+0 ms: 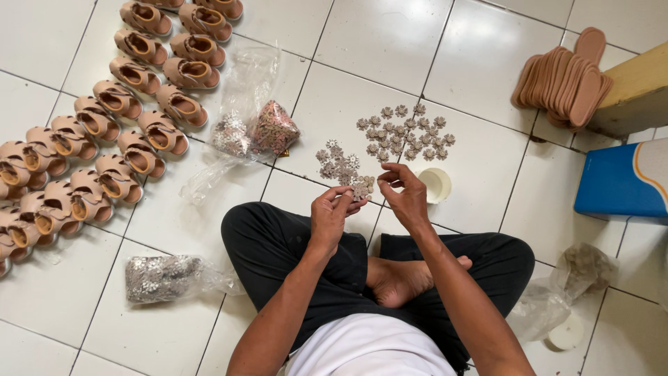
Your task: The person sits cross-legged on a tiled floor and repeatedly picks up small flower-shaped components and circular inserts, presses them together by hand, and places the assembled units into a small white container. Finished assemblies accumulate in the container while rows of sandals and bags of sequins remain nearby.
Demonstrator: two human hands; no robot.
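Seated cross-legged on the tiled floor (390,42), a person's left hand (332,212) and right hand (406,198) pinch a small cluster of flower ornaments (362,186) in their fingers, just before the spread flower pile (407,132); these look light, thin, best gripped at the edges.

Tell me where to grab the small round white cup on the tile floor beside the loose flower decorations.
Grip the small round white cup by its rim, coming from straight above. It seems to sit upright with its mouth open upward, and its far side is free; the right hand covers its left edge, so pinch across the exposed right wall.
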